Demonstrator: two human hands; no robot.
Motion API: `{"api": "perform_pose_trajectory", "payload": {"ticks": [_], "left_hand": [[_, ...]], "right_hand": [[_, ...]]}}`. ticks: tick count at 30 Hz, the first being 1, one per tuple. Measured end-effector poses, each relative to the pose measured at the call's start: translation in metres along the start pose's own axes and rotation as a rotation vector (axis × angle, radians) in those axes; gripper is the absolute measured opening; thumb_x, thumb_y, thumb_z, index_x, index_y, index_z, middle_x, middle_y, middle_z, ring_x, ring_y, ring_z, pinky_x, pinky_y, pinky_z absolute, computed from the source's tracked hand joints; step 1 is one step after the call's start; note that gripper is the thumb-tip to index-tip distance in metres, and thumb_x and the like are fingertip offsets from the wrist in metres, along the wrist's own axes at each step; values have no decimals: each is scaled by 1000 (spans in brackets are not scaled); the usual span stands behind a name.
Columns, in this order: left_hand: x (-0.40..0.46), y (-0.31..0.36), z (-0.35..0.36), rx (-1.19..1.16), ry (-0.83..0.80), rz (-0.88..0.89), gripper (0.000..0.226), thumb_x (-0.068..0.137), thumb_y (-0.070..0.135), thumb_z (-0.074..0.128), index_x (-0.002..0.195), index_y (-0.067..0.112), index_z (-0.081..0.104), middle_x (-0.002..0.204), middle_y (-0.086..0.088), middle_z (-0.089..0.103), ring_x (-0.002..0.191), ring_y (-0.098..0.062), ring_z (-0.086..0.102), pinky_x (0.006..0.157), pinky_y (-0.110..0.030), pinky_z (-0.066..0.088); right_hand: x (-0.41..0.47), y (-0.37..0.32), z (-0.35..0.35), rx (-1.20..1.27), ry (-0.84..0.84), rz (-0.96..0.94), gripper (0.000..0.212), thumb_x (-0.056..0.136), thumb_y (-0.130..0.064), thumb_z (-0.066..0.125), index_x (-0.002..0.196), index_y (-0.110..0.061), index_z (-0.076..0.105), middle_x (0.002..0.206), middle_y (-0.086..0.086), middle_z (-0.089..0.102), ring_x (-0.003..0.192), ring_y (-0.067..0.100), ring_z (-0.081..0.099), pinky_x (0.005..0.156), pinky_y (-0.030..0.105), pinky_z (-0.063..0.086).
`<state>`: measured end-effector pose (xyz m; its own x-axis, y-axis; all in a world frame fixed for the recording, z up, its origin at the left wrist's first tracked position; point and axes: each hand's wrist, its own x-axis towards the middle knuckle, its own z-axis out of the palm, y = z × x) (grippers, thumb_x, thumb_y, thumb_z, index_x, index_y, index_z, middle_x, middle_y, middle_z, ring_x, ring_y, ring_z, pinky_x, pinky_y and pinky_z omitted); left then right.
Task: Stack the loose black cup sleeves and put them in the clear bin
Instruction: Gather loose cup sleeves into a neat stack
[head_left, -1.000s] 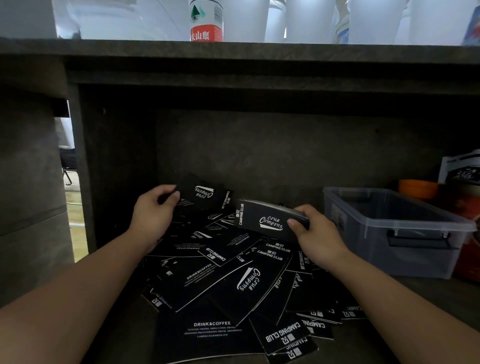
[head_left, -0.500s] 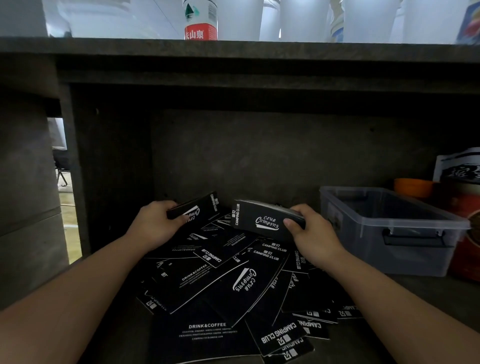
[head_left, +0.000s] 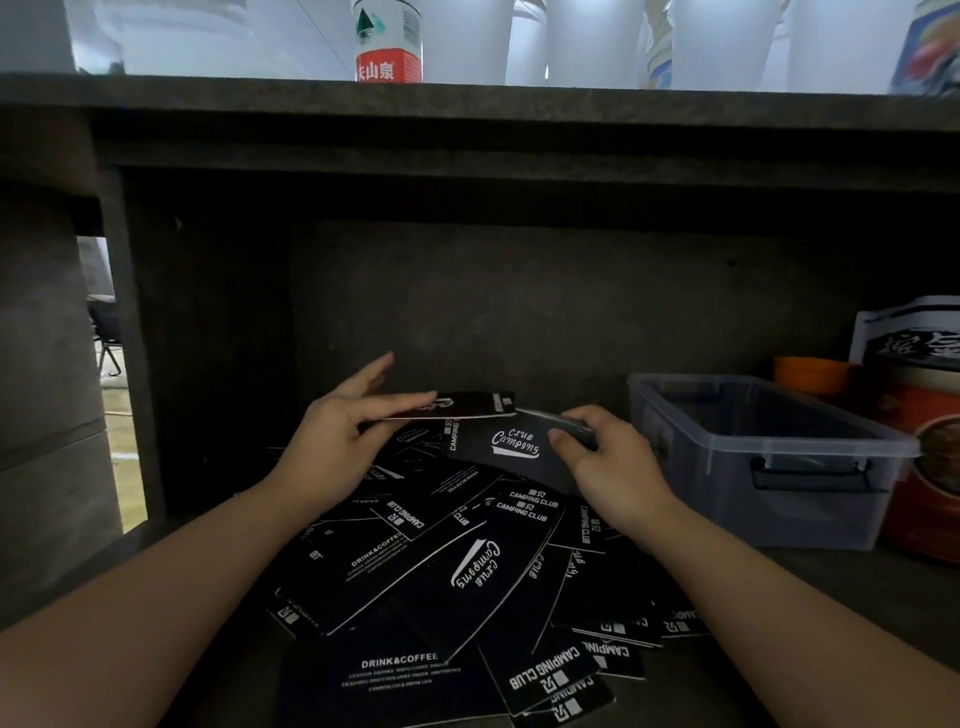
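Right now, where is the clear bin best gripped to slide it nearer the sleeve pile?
Probably by the dark handle on the clear bin's near wall, approached from the front. It projects below the rim and faces the person; the right hand is nearest but holds a sleeve stack.

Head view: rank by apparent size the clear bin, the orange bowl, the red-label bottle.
1. clear bin, clearly largest.
2/3. red-label bottle and orange bowl look alike; not ranked, since the bottle is cut off at the frame top and the bowl is partly hidden behind the bin.
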<state>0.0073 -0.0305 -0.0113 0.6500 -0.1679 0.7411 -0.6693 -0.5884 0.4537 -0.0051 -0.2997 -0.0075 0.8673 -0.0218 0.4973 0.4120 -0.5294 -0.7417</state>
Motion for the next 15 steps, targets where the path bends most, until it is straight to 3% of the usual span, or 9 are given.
{"api": "perform_pose_trajectory", "payload": {"ticks": [3,5,7,10,15], "left_hand": [[0,4,7,93,-26,74,53,92,4,62,119,50,63,154,10,32,139,0,34,113,-12,25],[1,7,9,173,-76,122,56,93,8,61,130,50,54,155,13,31,140,0,31,115,-17,25],[-1,9,13,257,-195,124,65,92,22,64,141,53,34,154,15,24,140,-1,22,116,-23,22],[-5,9,17,273,-377,44,78,84,48,66,141,62,15,152,18,16,136,-1,14,112,-22,18],[-2,4,16,271,-243,39,86,81,34,76,144,55,22,130,17,38,122,-4,34,106,-19,25]], "right_hand": [[1,-1,1,39,12,-16,7,94,-24,58,96,-23,64,87,-5,66,81,6,60,63,12,42],[2,0,3,119,-15,2,8,93,-24,58,96,-24,65,88,-3,66,81,12,61,65,20,46],[1,0,5,208,-63,49,9,94,-22,57,97,-23,65,85,-2,66,71,13,60,55,24,46],[0,2,6,221,-100,61,11,96,-20,54,97,-22,65,80,0,64,59,8,55,46,23,42],[-1,2,7,179,-149,45,21,100,-30,45,98,-21,63,88,0,65,65,5,55,50,18,42]]}}
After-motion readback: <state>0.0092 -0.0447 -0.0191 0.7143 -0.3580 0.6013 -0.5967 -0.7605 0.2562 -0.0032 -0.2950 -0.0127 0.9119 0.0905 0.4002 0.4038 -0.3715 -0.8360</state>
